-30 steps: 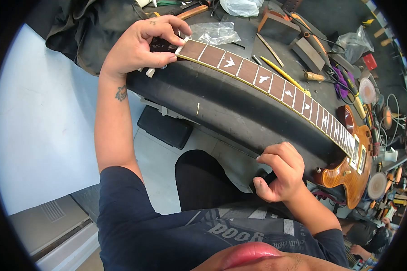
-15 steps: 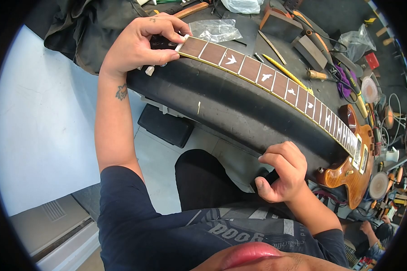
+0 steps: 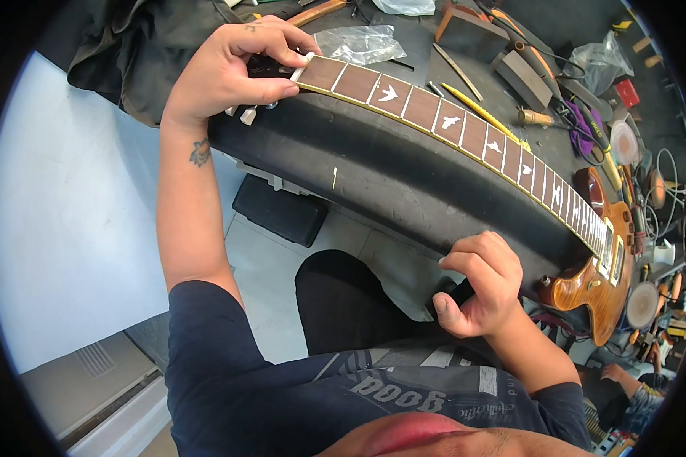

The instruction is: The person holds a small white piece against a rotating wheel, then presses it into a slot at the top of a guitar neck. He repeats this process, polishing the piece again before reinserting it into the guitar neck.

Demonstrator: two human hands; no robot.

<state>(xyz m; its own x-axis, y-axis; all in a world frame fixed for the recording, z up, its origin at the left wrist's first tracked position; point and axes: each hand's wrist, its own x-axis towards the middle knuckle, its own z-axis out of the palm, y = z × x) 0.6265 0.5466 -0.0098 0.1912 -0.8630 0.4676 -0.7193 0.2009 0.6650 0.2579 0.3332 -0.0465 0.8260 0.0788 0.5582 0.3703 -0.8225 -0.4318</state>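
Note:
An electric guitar lies across the dark bench, its amber body (image 3: 579,293) at the right and its brown fretboard (image 3: 415,105) with white bird inlays running to the upper left. My left hand (image 3: 240,68) pinches the white nut (image 3: 303,67) at the end of the fretboard, thumb on the near end and index finger on the far end. Behind that hand the headstock is mostly hidden; two pale tuning pegs (image 3: 248,116) show below it. My right hand (image 3: 484,282) hovers by the bench's near edge, fingers loosely curled, thumb apart, nothing visible in it.
Beyond the neck lie a yellow pencil-like rod (image 3: 480,112), a clear plastic bag (image 3: 362,46), dark blocks (image 3: 472,32) and a wooden-handled tool (image 3: 537,116). Dark cloth (image 3: 129,53) is heaped at upper left. Another person's arm (image 3: 621,377) shows at lower right.
The view has shifted slightly, with the guitar's body a little higher and farther right. My left hand keeps its pinch on the nut; my right hand is nearly unchanged. The other person's arm has moved.

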